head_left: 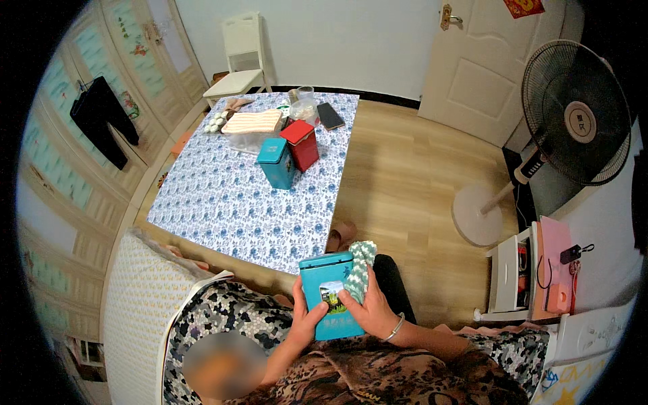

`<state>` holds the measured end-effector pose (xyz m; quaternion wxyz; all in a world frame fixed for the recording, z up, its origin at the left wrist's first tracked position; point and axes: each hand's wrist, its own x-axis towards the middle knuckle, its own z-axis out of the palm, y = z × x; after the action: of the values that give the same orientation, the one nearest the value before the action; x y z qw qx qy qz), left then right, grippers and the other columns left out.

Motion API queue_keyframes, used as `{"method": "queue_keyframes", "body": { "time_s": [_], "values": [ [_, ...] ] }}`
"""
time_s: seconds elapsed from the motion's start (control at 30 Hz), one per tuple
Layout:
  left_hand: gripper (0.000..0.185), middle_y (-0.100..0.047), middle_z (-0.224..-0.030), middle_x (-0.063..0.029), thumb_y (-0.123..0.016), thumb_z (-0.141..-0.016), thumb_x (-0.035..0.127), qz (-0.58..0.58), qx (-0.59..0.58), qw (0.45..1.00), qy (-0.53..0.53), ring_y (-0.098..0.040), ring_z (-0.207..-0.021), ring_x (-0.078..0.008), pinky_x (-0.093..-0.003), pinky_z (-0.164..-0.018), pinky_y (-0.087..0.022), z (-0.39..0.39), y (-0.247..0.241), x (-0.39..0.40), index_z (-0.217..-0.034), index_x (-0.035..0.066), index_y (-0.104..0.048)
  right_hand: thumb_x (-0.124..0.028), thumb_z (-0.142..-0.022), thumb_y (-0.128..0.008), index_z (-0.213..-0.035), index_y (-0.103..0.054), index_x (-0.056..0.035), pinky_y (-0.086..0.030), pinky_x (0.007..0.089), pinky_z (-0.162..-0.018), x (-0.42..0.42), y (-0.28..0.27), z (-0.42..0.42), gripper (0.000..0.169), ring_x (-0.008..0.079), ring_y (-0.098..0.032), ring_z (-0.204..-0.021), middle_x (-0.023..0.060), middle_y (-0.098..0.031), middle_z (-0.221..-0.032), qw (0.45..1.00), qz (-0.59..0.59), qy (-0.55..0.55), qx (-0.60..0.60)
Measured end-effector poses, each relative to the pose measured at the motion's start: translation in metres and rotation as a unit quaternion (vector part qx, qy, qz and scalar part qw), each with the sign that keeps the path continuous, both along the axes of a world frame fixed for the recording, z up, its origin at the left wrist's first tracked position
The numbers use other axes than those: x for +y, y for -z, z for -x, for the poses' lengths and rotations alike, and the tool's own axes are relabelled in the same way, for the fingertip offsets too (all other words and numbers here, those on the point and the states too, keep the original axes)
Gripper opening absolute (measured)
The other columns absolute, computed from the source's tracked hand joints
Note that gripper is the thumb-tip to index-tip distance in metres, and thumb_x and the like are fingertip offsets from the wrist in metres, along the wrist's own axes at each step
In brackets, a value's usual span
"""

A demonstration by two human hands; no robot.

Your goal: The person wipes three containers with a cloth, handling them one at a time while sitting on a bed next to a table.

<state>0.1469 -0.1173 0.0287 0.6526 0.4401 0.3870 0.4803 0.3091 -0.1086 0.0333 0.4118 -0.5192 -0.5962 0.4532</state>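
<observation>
A teal tin box (336, 298), with a picture and writing on its front, is held over my lap. My left hand (305, 316) grips its left side, the thumb resting on the front face. On the other side, my right hand (375, 310) holds a green-and-white striped cloth (360, 268) against the tin's right edge. The right thumb lies near the printed picture. The lid is on the tin. Ahead on the table (243, 212) stand a second teal tin (277, 169) and a red tin (302, 147), side by side and upright.
A folded striped towel (252, 122), a clear plastic tub (304, 109) and a dark phone (330, 116) lie farther back on the table. To the right are a standing fan (577, 119) and a small white cabinet (509, 276). A white chair (240, 66) stands beyond the table.
</observation>
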Motion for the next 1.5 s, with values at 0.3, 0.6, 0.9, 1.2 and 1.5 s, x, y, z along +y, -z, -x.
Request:
{"method": "queue_keyframes", "body": {
  "time_s": [0.3, 0.6, 0.9, 1.2, 1.5],
  "values": [
    [0.07, -0.029, -0.125, -0.0159, -0.052, -0.082, 0.017, 0.018, -0.008, 0.998, -0.06, -0.041, -0.108, -0.0243, -0.0372, -0.087, -0.038, 0.004, 0.001, -0.003, -0.133, 0.012, -0.005, -0.035, -0.08, -0.056, -0.128, -0.016, 0.0077, -0.035, 0.0454, -0.086, -0.015, -0.016, 0.005, 0.075, 0.0448, -0.039, -0.103, 0.0308, -0.032, -0.116, 0.985, -0.091, -0.062, -0.132],
    [0.078, -0.032, -0.12, -0.0181, -0.058, -0.079, 0.022, -0.014, 0.036, 0.999, 0.009, -0.038, -0.108, -0.0242, -0.0383, -0.086, -0.036, -0.003, 0.002, 0.003, -0.134, 0.01, -0.003, -0.051, -0.082, -0.044, -0.126, -0.036, -0.0049, -0.025, 0.0499, -0.093, 0.001, -0.03, -0.016, 0.064, 0.0473, -0.023, -0.117, 0.0324, -0.013, -0.13, 0.948, -0.228, -0.099, -0.201],
    [0.086, -0.022, -0.13, -0.0171, -0.064, -0.075, 0.03, -0.085, 0.121, 0.978, 0.148, -0.029, -0.119, -0.0277, -0.0383, -0.095, -0.029, -0.01, -0.01, -0.002, -0.134, 0.007, -0.006, -0.029, -0.078, -0.055, -0.11, -0.054, -0.011, -0.04, 0.0365, -0.082, 0.023, -0.064, -0.035, 0.036, 0.0334, -0.05, -0.097, 0.0193, -0.054, -0.103, 0.966, -0.083, -0.102, -0.224],
    [0.085, -0.022, -0.131, -0.0143, -0.065, -0.073, 0.033, -0.095, 0.088, 0.983, 0.128, -0.027, -0.121, -0.0282, -0.0394, -0.096, -0.027, 0.004, -0.008, -0.006, -0.134, 0.011, -0.011, -0.022, -0.084, -0.047, -0.107, -0.053, -0.0001, -0.039, 0.0284, -0.083, 0.052, -0.044, -0.045, 0.032, 0.0174, -0.051, -0.094, 0.0103, -0.055, -0.103, 0.976, 0.04, -0.204, 0.064],
    [0.079, -0.028, -0.129, -0.0145, -0.062, -0.077, 0.025, -0.081, 0.007, 0.995, 0.054, -0.031, -0.119, -0.0269, -0.0397, -0.095, -0.029, 0.006, -0.015, -0.001, -0.134, 0.012, -0.009, -0.036, -0.089, -0.032, -0.112, -0.046, 0.0012, -0.038, 0.0303, -0.084, 0.041, 0.002, -0.024, 0.046, 0.0176, -0.049, -0.095, 0.0096, -0.052, -0.107, 0.95, 0.068, 0.047, 0.302]
  ]
}}
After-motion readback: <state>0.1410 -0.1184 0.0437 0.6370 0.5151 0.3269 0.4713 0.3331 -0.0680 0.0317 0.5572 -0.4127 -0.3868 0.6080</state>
